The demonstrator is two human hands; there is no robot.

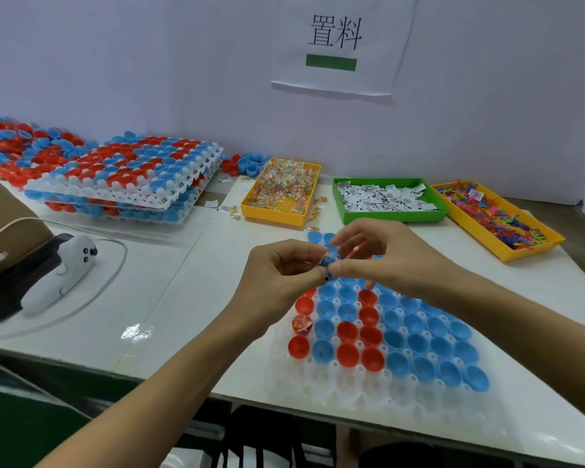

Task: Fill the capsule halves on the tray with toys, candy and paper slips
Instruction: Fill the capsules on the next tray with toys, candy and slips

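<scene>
Both hands meet over the far edge of the tray: left hand (284, 268) and right hand (368, 255) are together, fingers curled, pinching a small cluster between them, seemingly a blue capsule half with a toy stick poking out pink; exact contents too blurred to tell.

Capsule halves (399, 339), red and blue, sit open side up in the clear tray (335, 396) on the bench (169, 298), right under the hands. One red half at the left edge already holds candy (302, 324); most others look empty, near rows of the tray bare.

Handling guess: halves are light, thin, hard plastic, slick and likely to pop out or tip if bumped, so drop items in from above or pinch at the rim. Toys are tiny, stiff and tangle-prone; slips are flimsy; wrapped candy is crinkly and slippery.

Supplies beyond: yellow candy bin (281, 194), green slip bin (389, 199), yellow toy bin (497, 219), a few stray candies beside the candy bin. Stacked filled trays (125, 173) and loose halves far left. White controller (61, 268) with cable on the left, well apart. Nothing blocks the reach to the bins.
</scene>
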